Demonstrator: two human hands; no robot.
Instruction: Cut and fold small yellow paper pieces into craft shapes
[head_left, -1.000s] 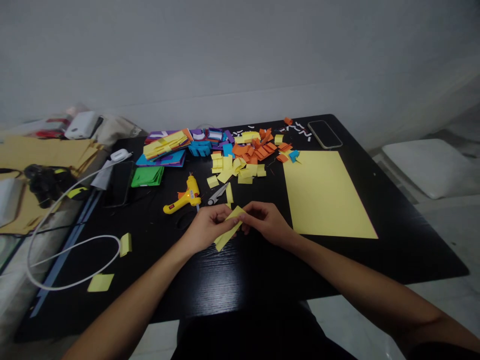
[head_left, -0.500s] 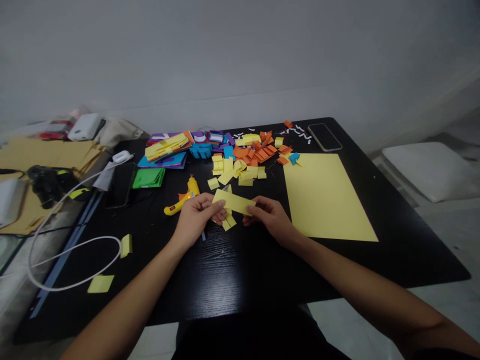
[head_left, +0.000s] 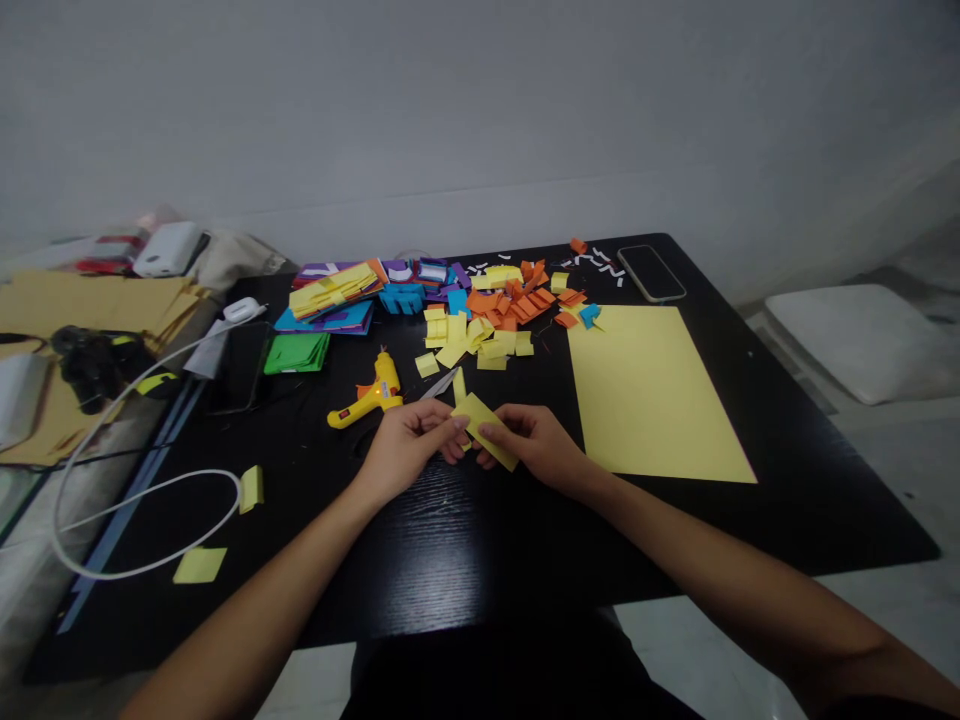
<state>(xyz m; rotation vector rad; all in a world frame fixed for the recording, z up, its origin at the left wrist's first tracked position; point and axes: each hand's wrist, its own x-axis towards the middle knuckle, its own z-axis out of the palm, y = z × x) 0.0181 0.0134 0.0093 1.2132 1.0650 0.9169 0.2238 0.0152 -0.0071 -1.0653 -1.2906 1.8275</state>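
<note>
Both hands pinch one small yellow paper strip (head_left: 486, 428) just above the black table (head_left: 465, 560), near the middle of its front half: the left hand (head_left: 409, 448) grips its upper end, the right hand (head_left: 536, 445) its lower end, fingers closed narrowly on it. One large yellow sheet (head_left: 652, 390) lies toward the right edge. One yellow glue gun (head_left: 367, 395) and one pair of scissors (head_left: 439, 385) lie just behind the hands. One phone (head_left: 651, 272) sits at the far right corner.

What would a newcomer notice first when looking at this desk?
Probably the two hands at the centre: the left hand and right hand pinch a small yellow paper strip between them. Behind them lies a bright heap of orange paper pieces, and a large yellow sheet lies on the right.
</note>
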